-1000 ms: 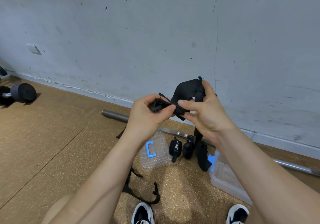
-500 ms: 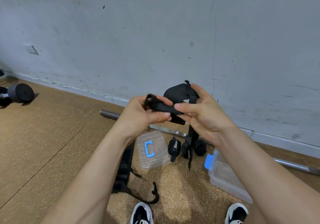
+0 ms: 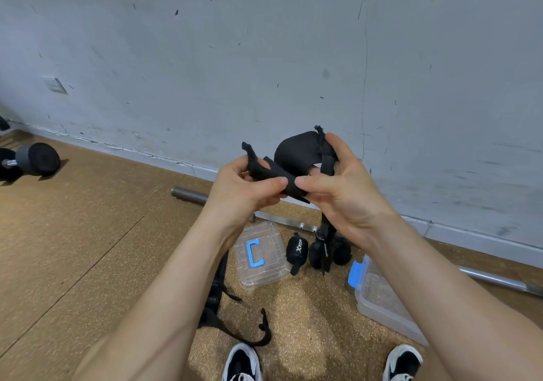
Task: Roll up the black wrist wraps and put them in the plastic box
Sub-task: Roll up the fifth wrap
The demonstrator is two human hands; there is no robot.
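I hold a black wrist wrap [image 3: 296, 152] up in front of the wall with both hands. My left hand [image 3: 244, 186] pinches its near end between thumb and fingers. My right hand [image 3: 338, 183] pinches the same end from the right, with the wrap arched over its fingers and a thin strap hanging down from it. On the floor below stand rolled black wraps [image 3: 297, 251], one with white lettering. The open clear plastic box [image 3: 379, 301] with a blue clasp sits at the right, partly hidden by my right forearm. Another unrolled black wrap [image 3: 217, 298] lies under my left forearm.
The box's clear lid [image 3: 261, 257] with a blue handle lies flat left of the rolled wraps. A steel barbell [image 3: 194, 195] runs along the wall's foot. A dumbbell [image 3: 32, 160] rests at far left. My two shoes [image 3: 242, 363] show at the bottom edge on the cork floor.
The wrap's near end has been flattened out between both thumbs, and its tip now sticks up past my left hand. The hanging strap swung a little to the right.
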